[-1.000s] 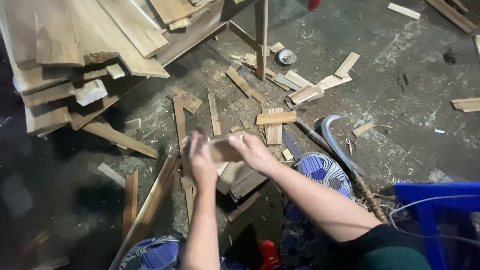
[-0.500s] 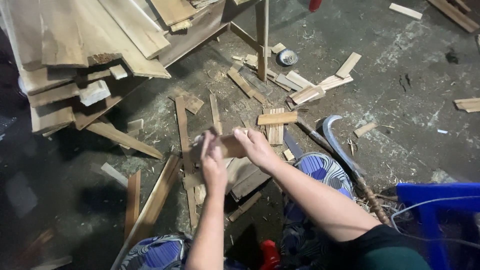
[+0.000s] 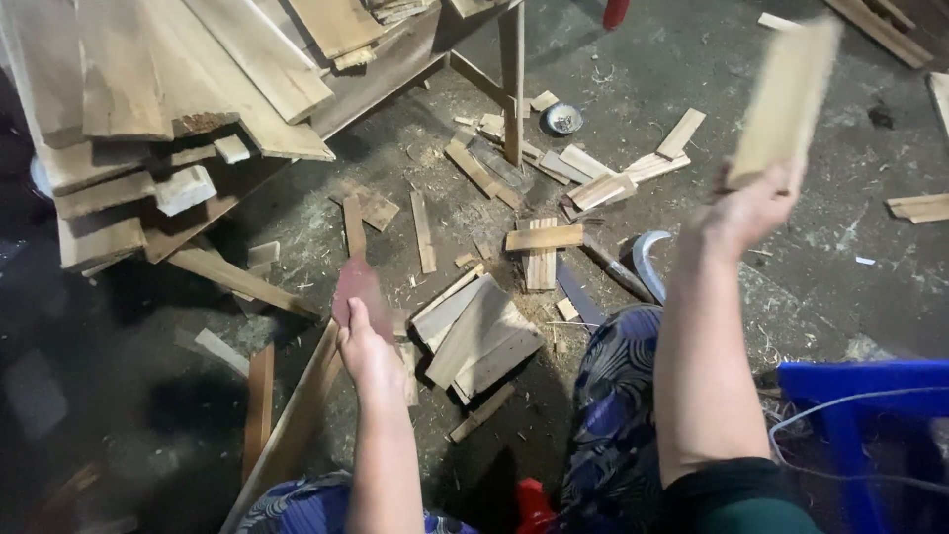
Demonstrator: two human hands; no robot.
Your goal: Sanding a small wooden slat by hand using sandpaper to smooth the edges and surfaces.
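1. Hands have parted: your right hand point(image 3: 756, 203) now grips a blurred wooden slat point(image 3: 786, 99), raised at upper right.
2. Your left hand point(image 3: 364, 341), lower centre, clasps a reddish sanding sheet point(image 3: 356, 285); rubbing has stopped.

Your left hand point(image 3: 364, 348) reaches forward and low, forearm stretched straight out from you, fingers closed round a thin dark reddish sheet. Your right hand point(image 3: 753, 203) is lifted well higher and out to the right, arm raised, fingers clamped on a blurred wooden piece.
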